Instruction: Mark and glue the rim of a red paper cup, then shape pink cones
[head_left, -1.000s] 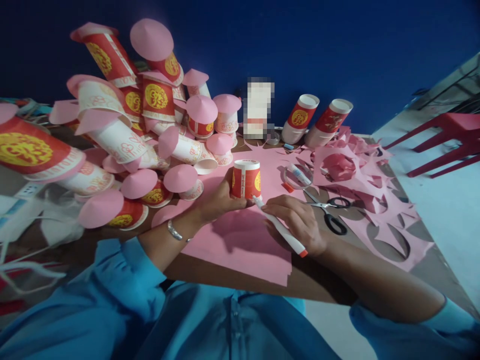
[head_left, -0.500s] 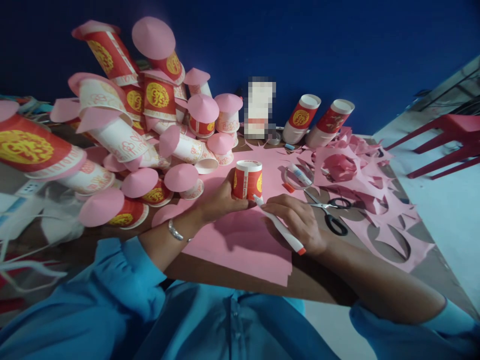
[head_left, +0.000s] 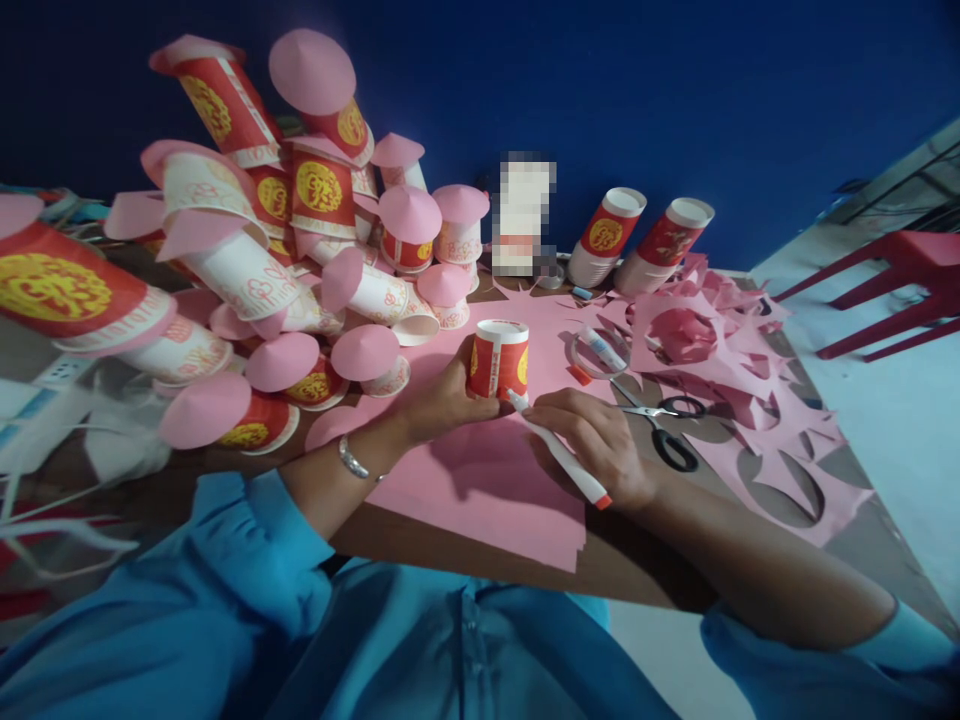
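My left hand (head_left: pixel 448 402) is closed around a red paper cup (head_left: pixel 500 362) with yellow medallions, held upside down with its white base upward. In my right hand (head_left: pixel 596 440) is a white marker-like tube (head_left: pixel 566 462) with a red end. Its pale tip sits at the cup's lower edge; whether it touches cannot be made out. Pink paper sheets (head_left: pixel 495 500) lie beneath both hands. Just right of my right hand rest black-handled scissors (head_left: pixel 671 435), their blades apart.
Paper cups with pink cone tops (head_left: pixel 365 352) are piled at the left. Two stacks of cups (head_left: pixel 611 235) lean by the blue wall. Pink paper scraps (head_left: pixel 780 480) cover the table's right side. A roll of tape (head_left: pixel 574 355) lies near a glue stick (head_left: pixel 600 348). A red stool (head_left: pixel 907 270) stands right.
The whole view has shifted slightly. Both hands keep the same hold, and the tube's tip stays at the cup's lower edge.
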